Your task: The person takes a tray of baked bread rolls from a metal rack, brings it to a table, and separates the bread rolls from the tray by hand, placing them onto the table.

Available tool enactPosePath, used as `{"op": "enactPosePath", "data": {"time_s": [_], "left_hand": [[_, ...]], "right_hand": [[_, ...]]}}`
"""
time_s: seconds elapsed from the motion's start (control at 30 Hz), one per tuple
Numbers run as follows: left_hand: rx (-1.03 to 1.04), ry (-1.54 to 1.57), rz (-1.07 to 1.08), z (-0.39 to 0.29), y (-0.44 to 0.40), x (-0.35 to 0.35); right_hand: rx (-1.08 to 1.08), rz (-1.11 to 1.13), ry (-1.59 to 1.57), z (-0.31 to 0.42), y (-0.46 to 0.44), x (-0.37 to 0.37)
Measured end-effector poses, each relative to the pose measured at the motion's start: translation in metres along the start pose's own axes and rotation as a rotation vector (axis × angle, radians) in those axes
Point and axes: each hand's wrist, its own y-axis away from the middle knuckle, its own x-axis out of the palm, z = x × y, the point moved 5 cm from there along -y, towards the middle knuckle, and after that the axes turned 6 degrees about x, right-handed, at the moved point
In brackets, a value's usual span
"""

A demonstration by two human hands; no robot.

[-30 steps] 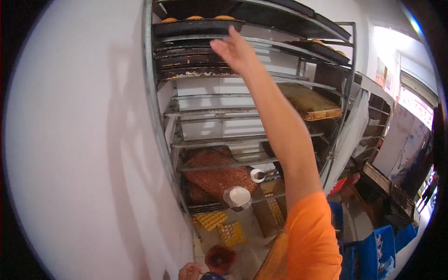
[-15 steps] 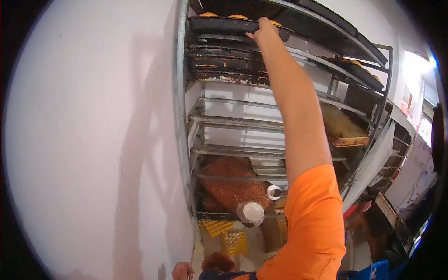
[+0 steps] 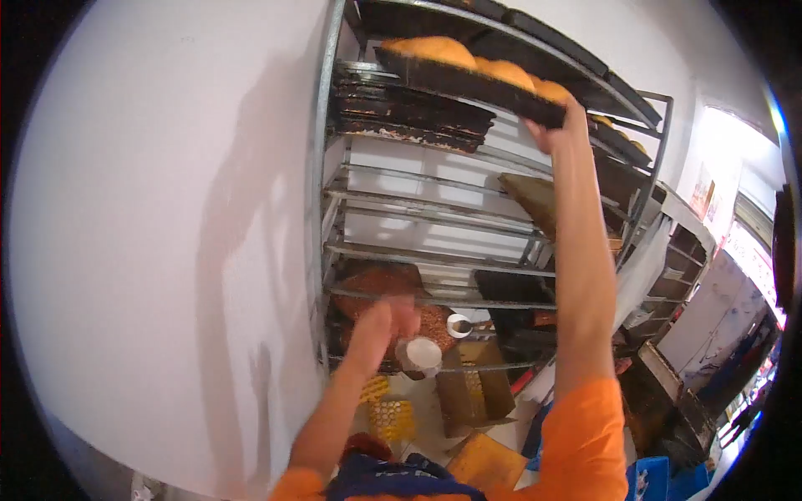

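Note:
A dark baking tray (image 3: 468,86) sticks out, tilted, from an upper level of the metal rack. Several golden bread loaves (image 3: 434,52) lie in it. My right hand (image 3: 561,127) grips the tray's right end, thumb underneath. In front of the lower rack, my left hand (image 3: 393,316) is raised and smeared by motion; it is apart from the tray, and its fingers cannot be made out. Just below the held tray, a stack of dark trays (image 3: 409,115) rests on the rack.
The metal rack (image 3: 327,167) stands beside a white wall (image 3: 167,209). More loaves sit on a tray (image 3: 622,144) at the right. Low down are a white lidded container (image 3: 419,355), a cardboard box (image 3: 455,401) and yellow egg trays (image 3: 391,419). Blue crates (image 3: 656,480) stand at lower right.
My right hand has drawn the tray outward and to the right, so more of the loaves show. My left hand has risen from the bottom edge to in front of the lower rack.

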Motion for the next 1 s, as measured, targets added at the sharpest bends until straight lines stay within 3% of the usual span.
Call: {"op": "enactPosePath", "data": {"time_s": [0.03,0.1,0.13,0.17,0.2,0.23,0.27,0.3,0.33,0.37,0.43,0.47,0.57,0.7,0.77,0.8,0.83,0.87,0.9,1.0], "left_hand": [[-0.043,0.157,-0.019,-0.007,-0.056,0.007],[-0.074,0.637,0.134,-0.058,-0.137,0.049],[-0.063,0.715,0.261,-0.064,-0.175,0.054],[-0.129,0.685,0.005,-0.082,-0.189,0.070],[-0.017,0.458,-0.022,-0.120,-0.169,0.106],[0.090,0.336,0.134,-0.147,-0.143,0.145],[0.010,0.329,0.094,-0.133,-0.144,0.137],[0.065,0.387,0.099,-0.117,-0.134,0.138],[-0.017,0.578,0.111,-0.083,-0.117,0.121],[0.014,0.549,0.202,-0.064,-0.089,0.110],[-0.176,0.386,-0.165,0.005,-0.022,0.065],[-0.263,0.331,-0.252,0.031,0.016,0.050],[-0.451,0.281,-0.308,0.078,0.113,0.035],[-0.648,0.222,-0.236,0.100,0.191,0.034],[-0.762,0.216,-0.143,0.123,0.216,0.054],[-0.836,0.166,-0.109,0.129,0.228,0.054],[-0.868,0.165,-0.034,0.143,0.241,0.080],[-0.912,0.150,0.058,0.153,0.250,0.101],[-0.949,0.132,0.143,0.161,0.258,0.118],[-1.078,0.176,0.393,0.184,0.281,0.157]], "right_hand": [[-0.029,0.043,-0.040,0.003,0.026,-0.012],[-0.129,0.115,-0.023,0.009,0.074,-0.051],[-0.122,0.075,-0.073,0.006,0.123,-0.064],[-0.172,-0.014,-0.118,0.004,0.156,-0.091],[-0.211,-0.072,-0.139,0.000,0.194,-0.119],[-0.256,-0.155,-0.142,-0.007,0.233,-0.148],[-0.244,-0.174,-0.064,-0.019,0.279,-0.178],[-0.332,-0.261,-0.052,-0.031,0.324,-0.195],[-0.416,-0.344,-0.032,-0.044,0.363,-0.224],[-0.396,-0.378,-0.038,-0.058,0.398,-0.266],[-0.381,-0.383,-0.028,-0.082,0.467,-0.326],[-0.386,-0.353,0.003,-0.085,0.500,-0.344],[-0.203,-0.382,0.151,-0.087,0.598,-0.369],[-0.002,-0.591,0.138,-0.114,0.738,-0.351],[-0.129,-0.597,0.292,-0.108,0.784,-0.317],[-0.041,-0.788,0.368,-0.149,0.809,-0.298],[-0.120,-0.766,0.401,-0.131,0.822,-0.288],[-0.013,-0.931,0.545,-0.123,0.843,-0.273],[-0.045,-0.840,0.513,-0.137,0.859,-0.282],[-0.148,-0.972,0.476,-0.156,0.900,-0.237]]}}
